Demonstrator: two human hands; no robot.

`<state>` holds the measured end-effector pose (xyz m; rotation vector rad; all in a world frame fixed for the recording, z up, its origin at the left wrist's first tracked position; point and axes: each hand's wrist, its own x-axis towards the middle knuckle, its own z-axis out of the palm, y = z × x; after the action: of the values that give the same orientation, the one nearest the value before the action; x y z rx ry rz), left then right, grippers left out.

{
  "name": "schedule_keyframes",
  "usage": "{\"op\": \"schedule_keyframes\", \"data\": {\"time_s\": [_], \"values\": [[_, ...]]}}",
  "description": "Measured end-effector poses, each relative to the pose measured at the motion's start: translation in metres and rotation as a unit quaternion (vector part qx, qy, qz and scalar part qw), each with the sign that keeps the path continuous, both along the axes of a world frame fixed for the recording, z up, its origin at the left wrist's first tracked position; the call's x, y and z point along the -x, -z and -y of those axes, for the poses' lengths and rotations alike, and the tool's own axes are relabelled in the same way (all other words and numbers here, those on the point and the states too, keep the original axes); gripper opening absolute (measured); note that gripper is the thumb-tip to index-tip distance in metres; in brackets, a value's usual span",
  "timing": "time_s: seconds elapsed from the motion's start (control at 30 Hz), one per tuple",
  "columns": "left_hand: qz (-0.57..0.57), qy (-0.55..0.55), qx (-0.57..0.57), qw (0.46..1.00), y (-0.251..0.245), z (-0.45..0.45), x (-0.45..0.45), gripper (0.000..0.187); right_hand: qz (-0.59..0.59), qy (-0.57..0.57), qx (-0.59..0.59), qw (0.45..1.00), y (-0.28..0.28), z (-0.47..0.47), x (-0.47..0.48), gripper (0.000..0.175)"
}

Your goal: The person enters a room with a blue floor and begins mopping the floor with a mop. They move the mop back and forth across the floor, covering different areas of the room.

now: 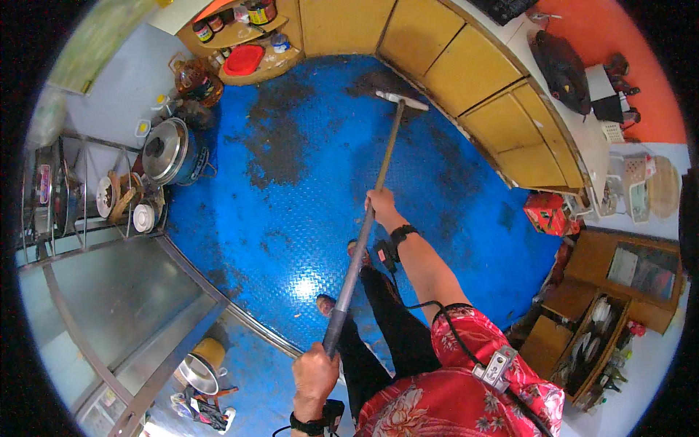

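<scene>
A long-handled mop (356, 257) slants from the lower middle of the head view up to the cabinets. Its narrow pale head (402, 100) lies on the blue textured floor (327, 207), beside dark worn patches near the cabinet base. My left hand (315, 371) is closed around the dark grip at the handle's lower end. Farther up the pole, my right hand (380, 203) is wrapped around its middle. Both wrists wear black bands. My feet stand on the floor below the pole.
Yellow cabinets (475, 82) curve along the right. At left are a large lidded pot (166, 152), an oil jug (197, 82) and a metal rack (82, 191). A sliding glass door frame (191, 267) and floor track lie lower left. A red box (545, 214) stands right, near a wooden dish cabinet (573, 295).
</scene>
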<state>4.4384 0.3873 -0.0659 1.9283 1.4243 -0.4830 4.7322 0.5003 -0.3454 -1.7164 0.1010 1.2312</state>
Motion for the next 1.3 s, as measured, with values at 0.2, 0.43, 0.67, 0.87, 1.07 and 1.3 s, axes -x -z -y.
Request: {"op": "schedule_keyframes", "data": {"time_s": [0.2,0.43,0.67,0.87,1.07,1.3], "values": [[-0.006,0.104,-0.030,0.994,-0.038,0.016,0.062,0.028,-0.024,0.125,0.005,0.992,-0.028,0.083,0.057,0.011],[-0.073,0.120,-0.052,0.989,-0.060,0.038,0.119,0.032,0.025,0.113,0.128,0.985,-0.048,0.114,0.122,0.020],[-0.044,0.077,-0.040,0.995,-0.064,0.059,0.111,0.035,0.023,0.144,-0.003,0.989,-0.052,0.134,0.120,0.021],[-0.048,0.101,-0.060,0.992,-0.064,0.057,0.117,0.033,0.013,0.179,0.024,0.983,-0.044,0.127,0.124,0.022],[-0.043,0.098,-0.060,0.992,-0.063,0.058,0.120,0.034,0.037,0.150,0.046,0.987,-0.049,0.128,0.128,0.025],[-0.027,0.081,-0.062,0.994,-0.073,0.074,0.127,0.034,0.051,0.119,0.089,0.988,-0.037,0.140,0.136,0.018]]}}
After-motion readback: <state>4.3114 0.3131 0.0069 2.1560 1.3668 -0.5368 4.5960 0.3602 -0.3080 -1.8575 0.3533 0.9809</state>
